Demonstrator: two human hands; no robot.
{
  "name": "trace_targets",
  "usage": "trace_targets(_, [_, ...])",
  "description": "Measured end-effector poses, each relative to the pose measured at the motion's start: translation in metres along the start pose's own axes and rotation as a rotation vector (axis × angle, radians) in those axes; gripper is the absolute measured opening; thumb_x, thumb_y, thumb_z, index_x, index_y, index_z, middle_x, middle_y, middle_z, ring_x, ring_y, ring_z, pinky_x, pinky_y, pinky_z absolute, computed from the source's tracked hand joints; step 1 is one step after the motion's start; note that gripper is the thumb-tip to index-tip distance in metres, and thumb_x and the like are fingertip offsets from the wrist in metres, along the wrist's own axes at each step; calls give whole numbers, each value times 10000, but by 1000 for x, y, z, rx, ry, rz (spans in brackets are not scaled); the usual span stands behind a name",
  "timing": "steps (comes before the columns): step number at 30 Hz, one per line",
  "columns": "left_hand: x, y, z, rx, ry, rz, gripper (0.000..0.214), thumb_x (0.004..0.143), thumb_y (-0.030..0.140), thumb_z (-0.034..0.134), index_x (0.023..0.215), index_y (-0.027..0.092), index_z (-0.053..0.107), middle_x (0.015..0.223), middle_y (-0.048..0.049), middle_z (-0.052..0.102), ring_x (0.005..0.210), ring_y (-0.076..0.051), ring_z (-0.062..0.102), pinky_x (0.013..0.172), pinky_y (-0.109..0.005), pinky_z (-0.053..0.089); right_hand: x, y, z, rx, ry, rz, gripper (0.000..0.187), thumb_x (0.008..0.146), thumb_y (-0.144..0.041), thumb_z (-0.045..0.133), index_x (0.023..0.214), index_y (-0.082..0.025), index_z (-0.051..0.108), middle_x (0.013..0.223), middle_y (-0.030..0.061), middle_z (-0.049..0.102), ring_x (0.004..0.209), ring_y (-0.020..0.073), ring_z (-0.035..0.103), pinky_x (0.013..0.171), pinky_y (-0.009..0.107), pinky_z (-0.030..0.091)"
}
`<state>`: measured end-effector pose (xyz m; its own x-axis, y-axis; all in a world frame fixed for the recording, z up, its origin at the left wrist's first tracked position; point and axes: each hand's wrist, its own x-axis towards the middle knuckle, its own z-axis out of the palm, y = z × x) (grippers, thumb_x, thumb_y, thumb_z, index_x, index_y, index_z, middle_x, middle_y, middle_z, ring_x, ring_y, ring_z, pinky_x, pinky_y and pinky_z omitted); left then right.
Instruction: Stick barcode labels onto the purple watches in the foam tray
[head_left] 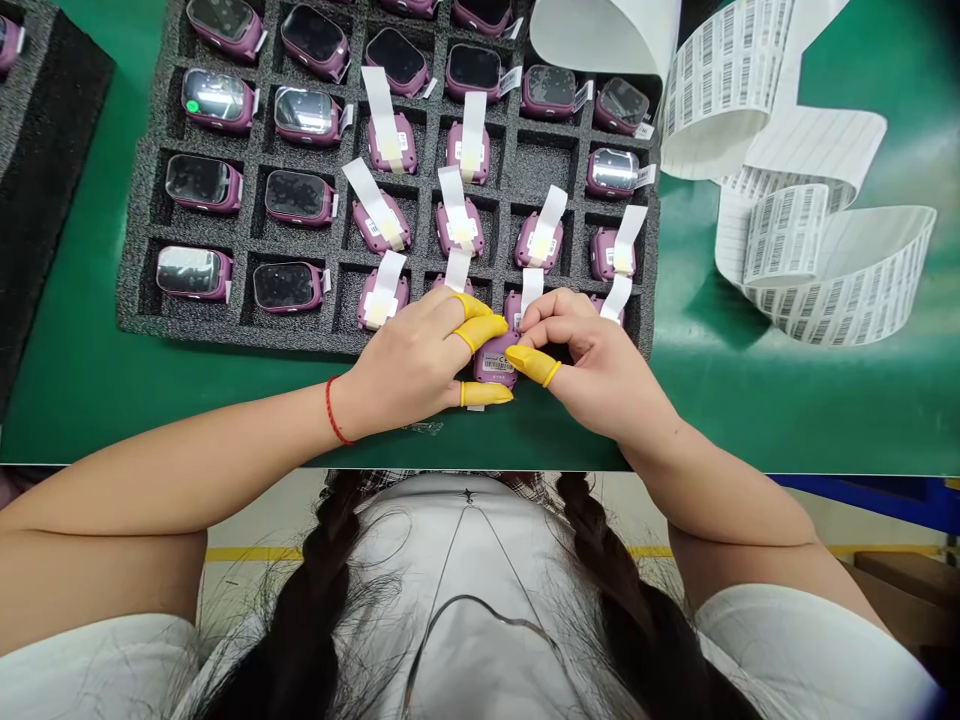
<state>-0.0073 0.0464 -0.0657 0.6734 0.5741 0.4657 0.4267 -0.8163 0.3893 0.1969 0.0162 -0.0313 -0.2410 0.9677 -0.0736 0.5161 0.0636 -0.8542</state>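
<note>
A purple smartwatch body [494,366] is held back side up at the front edge of the foam tray, with a printed barcode label across its back. My left hand [420,350] grips it, index and middle fingers above and thumb below, all in yellow finger cots. At the watch's upper right edge, my right hand [581,350] is closed, its yellow-covered thumb lying over the edge and its bare fingers curled beside it. Close by, face-down purple watches [539,241] with white paper strips sit in tray pockets. My hands partly hide the front row.
The dark foam tray [225,335] holds several more watches [300,197] screen up. Long curling strips of barcode labels [825,290] lie at the right on the green table [750,410]. Another foam block [52,150] stands at the left edge.
</note>
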Motion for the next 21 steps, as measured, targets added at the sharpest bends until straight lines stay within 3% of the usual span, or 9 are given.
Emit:
trace_targets(5, [0,0,0,27,14,34,500,861,581,608,1100,143,616,953,-99,642,903,-231,581,768,-357,492,-2,2,3,-76,30,-80,120,814,-191,660,697,-204,641,921,35,628,945,203,559,889,417,444])
trace_targets(10, [-1,1,1,91,50,66,529,853,580,617,1113,120,597,947,-107,646,866,-224,576,758,-346,500,-6,4,-1,-401,186,-357,133,861,-218,626,728,-211,637,892,54,664,870,216,571,761,399,431])
trace_targets(13, [-2,3,4,122,75,90,542,850,585,616,1106,108,584,930,-110,643,850,-224,576,755,-342,509,-6,7,-1,-490,227,-358,139,897,-314,602,812,-210,639,907,72,660,839,222,561,735,399,413])
trace_targets(16, [-1,3,3,142,101,101,529,860,575,611,1109,111,569,904,-101,633,850,-227,573,745,-337,505,-2,11,4,-473,131,-300,302,879,-495,601,914,-196,612,933,88,635,870,239,529,742,395,404])
trace_targets(18, [2,1,-3,118,36,96,549,850,589,615,1126,117,562,930,-99,631,861,-229,574,752,-339,501,2,13,8,-458,91,-256,375,870,-572,574,877,-197,587,906,80,623,854,236,504,727,381,379])
trace_targets(21, [8,-3,-19,6,-247,83,570,842,518,671,1224,120,527,1087,-120,625,957,-243,578,817,-354,499,7,16,10,-396,78,-227,386,873,-578,566,790,-201,559,836,50,606,815,215,482,713,359,345])
